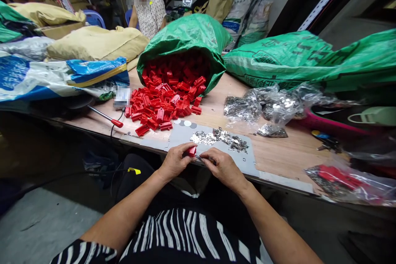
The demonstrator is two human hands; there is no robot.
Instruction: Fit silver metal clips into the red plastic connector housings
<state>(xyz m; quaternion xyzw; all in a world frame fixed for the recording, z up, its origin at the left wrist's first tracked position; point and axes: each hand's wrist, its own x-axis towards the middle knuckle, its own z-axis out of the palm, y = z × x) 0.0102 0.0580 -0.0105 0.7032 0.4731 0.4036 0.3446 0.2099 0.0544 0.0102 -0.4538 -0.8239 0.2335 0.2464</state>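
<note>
Near the table's front edge, my left hand [177, 159] is closed around a small red plastic part [192, 151], its thumb and forefinger pinching it. My right hand [223, 168] grips a thin metal tool [199, 157] whose tip points at the red part. Whether the tip touches or enters the part I cannot tell. Just beyond my hands, small silvery metal pieces [204, 137] and darker metal pieces [238, 143] lie in loose heaps on a grey mat [247, 166]. Behind and to the left, a pile of red plastic parts [161, 113] spills from a green sack [192, 33].
Clear plastic bags of metal pieces [244, 108] rest at the right, before another green sack [284, 60]. A red-tipped lever [116, 122] juts out at the left. At the far right lies a bag with red items [340, 177]. Another person [151, 10] sits across the table.
</note>
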